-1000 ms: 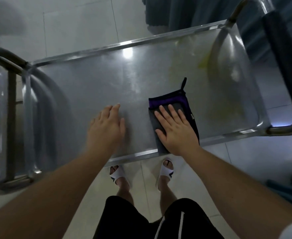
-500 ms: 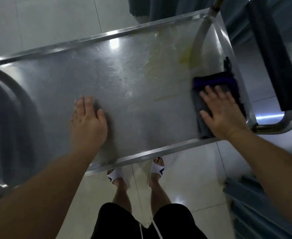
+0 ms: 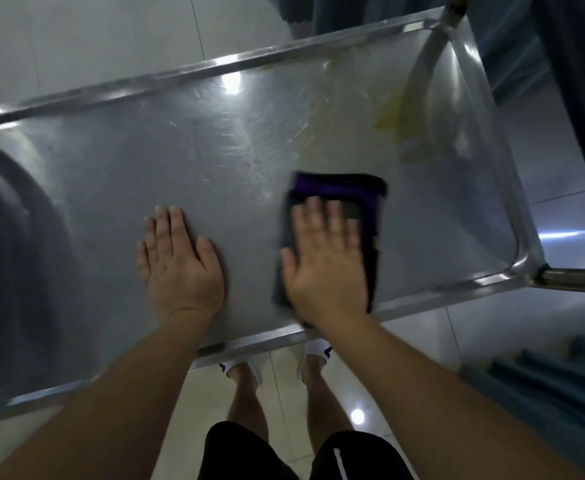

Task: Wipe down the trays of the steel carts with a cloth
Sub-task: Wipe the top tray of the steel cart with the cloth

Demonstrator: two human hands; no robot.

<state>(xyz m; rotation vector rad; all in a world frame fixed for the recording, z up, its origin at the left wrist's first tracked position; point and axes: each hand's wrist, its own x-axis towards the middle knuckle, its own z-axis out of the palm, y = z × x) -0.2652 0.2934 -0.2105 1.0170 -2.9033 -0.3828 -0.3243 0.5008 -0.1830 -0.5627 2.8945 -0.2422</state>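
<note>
The steel cart's top tray point(image 3: 118, 174) fills the view, with a raised rim all round. A folded dark grey and purple cloth point(image 3: 343, 192) lies flat on the tray, right of centre near the front rim. My right hand point(image 3: 325, 261) presses flat on the cloth with straight fingers and is blurred. My left hand point(image 3: 178, 261) rests flat on the bare steel a little to the left of the cloth. Yellowish smears point(image 3: 395, 119) mark the tray's far right part.
The cart's right handle has a black grip point(image 3: 582, 98) and a steel tube point(image 3: 575, 278) at the front right corner. Blue-green fabric point(image 3: 540, 386) lies on the tiled floor at lower right. My feet in white sandals point(image 3: 242, 368) stand below the front rim.
My right hand slid the cloth from the tray's right edge back toward the centre. My left hand stayed flat on the steel.
</note>
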